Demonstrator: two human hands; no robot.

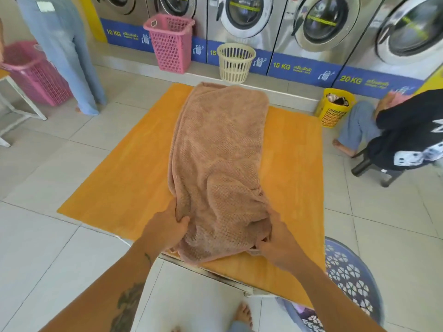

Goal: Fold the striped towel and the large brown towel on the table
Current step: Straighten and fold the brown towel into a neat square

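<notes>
Table [119, 176]: left grip [165, 228], right grip [275, 245] pinching brown towel [220, 152].

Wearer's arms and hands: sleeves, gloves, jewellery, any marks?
Both forearms are bare: no sleeves, gloves, watch or rings on the left hand or right hand. The left forearm carries a large dark tattoo near the elbow and a small tattoo near the wrist. The right arm looks unmarked.

The brown towel [220, 164] is thick plush cloth with a nubby waffle texture, totally matt. The worktop [119, 183] has a smooth matt orange top, looks like stained wood, plus a worn metal strip [211, 271] along the near edge. The floor [48, 236] is pale tile with a slight gloss. The washers [282, 39] are brushed steel, shinier round the doors. The pink basket [170, 44], cream basket [236, 64] and yellow basket [333, 111] are all latticed plastic.
</notes>
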